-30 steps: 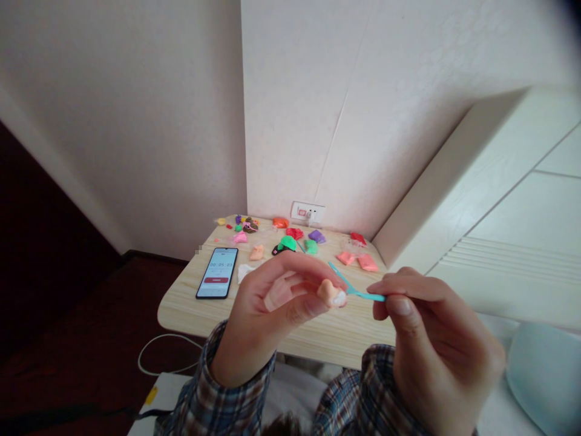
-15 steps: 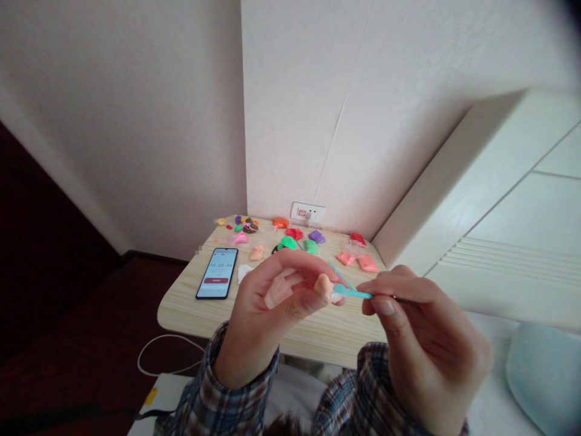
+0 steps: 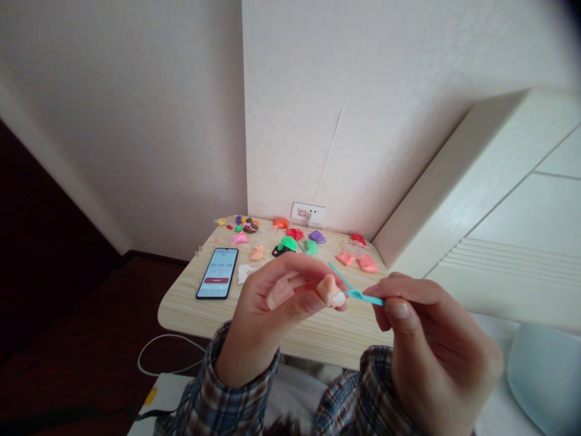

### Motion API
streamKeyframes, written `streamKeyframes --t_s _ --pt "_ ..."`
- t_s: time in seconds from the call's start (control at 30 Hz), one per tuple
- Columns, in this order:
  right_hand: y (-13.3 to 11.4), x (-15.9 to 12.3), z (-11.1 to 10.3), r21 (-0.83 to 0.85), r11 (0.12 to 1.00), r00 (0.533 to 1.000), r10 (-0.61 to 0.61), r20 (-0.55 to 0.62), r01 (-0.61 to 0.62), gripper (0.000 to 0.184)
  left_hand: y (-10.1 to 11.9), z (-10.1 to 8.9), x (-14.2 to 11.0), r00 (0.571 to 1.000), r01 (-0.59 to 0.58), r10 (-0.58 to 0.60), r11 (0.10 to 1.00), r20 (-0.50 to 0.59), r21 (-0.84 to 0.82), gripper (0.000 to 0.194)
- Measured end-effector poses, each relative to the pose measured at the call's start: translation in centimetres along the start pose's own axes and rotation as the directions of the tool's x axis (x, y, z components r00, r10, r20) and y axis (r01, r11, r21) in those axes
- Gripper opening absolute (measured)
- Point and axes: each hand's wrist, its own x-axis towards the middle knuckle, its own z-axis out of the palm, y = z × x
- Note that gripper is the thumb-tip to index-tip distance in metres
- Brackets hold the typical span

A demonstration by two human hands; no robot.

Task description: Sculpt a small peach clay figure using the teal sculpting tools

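Between thumb and fingers, my left hand point(image 3: 276, 303) holds a small peach clay piece point(image 3: 327, 289) with a white bit at its lower right end. My right hand point(image 3: 431, 330) is closed on a thin turquoise modelling tool point(image 3: 367, 297), pinched between thumb and index finger. The tool's near end points left and lies beside the white bit; whether it touches is hard to tell. A second thin turquoise strip point(image 3: 339, 275) slants up and left from there. Both hands are raised above the front part of the wooden table point(image 3: 190, 315).
A phone point(image 3: 216, 274) showing a running timer lies on the table's left. Behind my hands are a green and black clay piece point(image 3: 285, 245), a peach lump point(image 3: 257, 252), a white tissue-like piece point(image 3: 245, 272) and several coloured clay packets point(image 3: 367, 263). A wall socket point(image 3: 308, 212) sits beyond the table.
My right hand has moved slightly right and down with the turquoise tool, drawing its tip back from the clay piece. More of the white bit shows now. My left hand has barely moved.
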Motion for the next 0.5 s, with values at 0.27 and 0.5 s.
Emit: streamKeyframes --t_s 0.27,0.5 --pt "0.28 -0.26 -0.51 -0.079 0.996 0.996 0.044 0.083 -0.038 0.012 0.09 0.13 -0.08 0.999 0.041 -0.041 0.999 -0.034 -0.002 0.007" --pt "-0.12 0.05 -0.58 -0.146 0.989 0.995 0.029 0.098 -0.014 0.013 0.01 -0.03 -0.13 0.999 0.044 -0.044 0.998 -0.007 -0.053 0.015"
